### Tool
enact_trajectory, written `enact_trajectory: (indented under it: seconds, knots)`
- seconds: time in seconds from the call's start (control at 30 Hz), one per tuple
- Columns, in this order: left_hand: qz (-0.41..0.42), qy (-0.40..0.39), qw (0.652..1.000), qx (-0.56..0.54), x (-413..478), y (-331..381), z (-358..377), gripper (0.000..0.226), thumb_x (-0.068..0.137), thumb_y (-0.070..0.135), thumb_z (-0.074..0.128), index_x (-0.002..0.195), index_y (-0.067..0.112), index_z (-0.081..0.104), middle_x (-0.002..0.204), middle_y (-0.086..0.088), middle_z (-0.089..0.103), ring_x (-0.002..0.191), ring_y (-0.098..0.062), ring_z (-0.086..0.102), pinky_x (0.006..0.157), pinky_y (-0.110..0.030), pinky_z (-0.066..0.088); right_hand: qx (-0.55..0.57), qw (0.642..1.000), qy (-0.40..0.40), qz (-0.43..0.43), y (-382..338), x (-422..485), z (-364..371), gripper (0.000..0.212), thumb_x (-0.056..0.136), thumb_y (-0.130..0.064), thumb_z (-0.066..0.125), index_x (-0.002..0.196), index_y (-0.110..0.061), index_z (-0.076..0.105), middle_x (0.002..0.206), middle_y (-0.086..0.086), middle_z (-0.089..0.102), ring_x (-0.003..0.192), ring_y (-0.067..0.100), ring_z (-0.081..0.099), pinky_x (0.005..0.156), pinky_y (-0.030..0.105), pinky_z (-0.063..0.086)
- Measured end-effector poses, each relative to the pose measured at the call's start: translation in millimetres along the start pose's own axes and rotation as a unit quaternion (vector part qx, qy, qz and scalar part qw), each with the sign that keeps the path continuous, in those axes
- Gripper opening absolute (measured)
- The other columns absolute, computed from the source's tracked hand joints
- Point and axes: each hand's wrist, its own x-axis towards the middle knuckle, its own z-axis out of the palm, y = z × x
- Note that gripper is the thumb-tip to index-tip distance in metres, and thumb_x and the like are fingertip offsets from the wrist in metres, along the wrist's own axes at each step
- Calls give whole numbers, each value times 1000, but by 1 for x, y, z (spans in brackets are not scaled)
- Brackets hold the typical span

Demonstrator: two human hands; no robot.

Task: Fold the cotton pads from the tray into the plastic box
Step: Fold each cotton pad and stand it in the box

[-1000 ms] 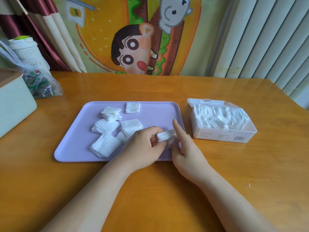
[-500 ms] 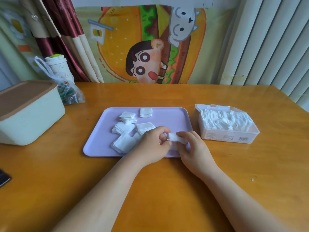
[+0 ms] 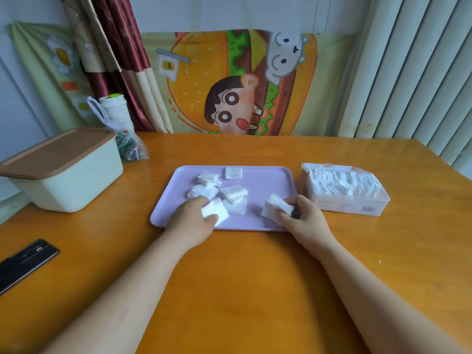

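Over the lilac tray [image 3: 268,175] on the bench [image 3: 242,277]: right hand [image 3: 301,215] pinched on a folded cotton pad [image 3: 274,206], left hand [image 3: 194,218] gripping another pad [image 3: 214,213]. Risk: fold springing open before reaching the near-full plastic box [image 3: 347,203].

My left hand [image 3: 190,218] covers the near edge of the white cotton pad [image 3: 215,213] it grips, so I cannot tell how many layers lie under my palm. My right hand [image 3: 302,217] hides the folded end of its pad stack [image 3: 275,206] and the near right corner of the lilac tray [image 3: 268,175]. The label print on the plastic box [image 3: 347,206] is too small to read. The black phone [image 3: 24,263] at the table's left edge is cut off by the frame. The bag [image 3: 129,146] behind the lidded bin [image 3: 63,175] holds contents I cannot make out.
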Motion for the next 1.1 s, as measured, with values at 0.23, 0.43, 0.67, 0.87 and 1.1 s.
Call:
enact_trajectory:
  seconds: [0.23, 0.43, 0.67, 0.87, 1.1]
  knots:
    - [87, -44, 992, -80, 1, 31, 30, 37, 94, 34, 71, 130, 40, 64, 113, 17, 67, 99, -4, 62, 90, -29, 55, 29, 1000, -1, -3, 1, -2, -2, 14, 93, -28, 75, 98, -25, 62, 86, 11, 68, 67, 13, 57, 62, 26, 44]
    - [120, 1, 988, -98, 20, 54, 55, 15, 89, 25, 76, 99, 31, 66, 99, 10, 64, 87, -12, 62, 84, -40, 57, 94, 995, 41, 1, 7, 0, -2, 16, 94, -31, 75, 102, -25, 63, 80, 7, 67, 64, 10, 53, 61, 26, 42]
    - [124, 60, 952, -273, 24, 66, 58, 11, 74, 22, 72, 80, 26, 64, 100, 16, 69, 83, -13, 59, 70, -13, 44, 192, 979, 66, 25, 9, 6, -7, 12, 92, -22, 79, 103, -26, 74, 86, 8, 77, 75, 26, 69, 70, 33, 51]
    - [131, -110, 923, -345, 19, 67, 61, 17, 88, 10, 80, 93, 26, 76, 82, 6, 71, 74, -15, 61, 72, -31, 52, 238, 969, 53, 46, 12, 9, -10, 27, 88, -4, 80, 106, -24, 80, 93, 17, 77, 79, 20, 70, 75, 35, 56]
    - [114, -140, 925, -335, 19, 70, 62, 15, 92, 13, 79, 102, 22, 73, 98, 1, 80, 96, -25, 74, 94, -47, 60, 257, 963, -69, 29, 7, 6, -13, 26, 92, -6, 80, 118, -11, 80, 108, 9, 82, 103, 27, 78, 89, 37, 62]
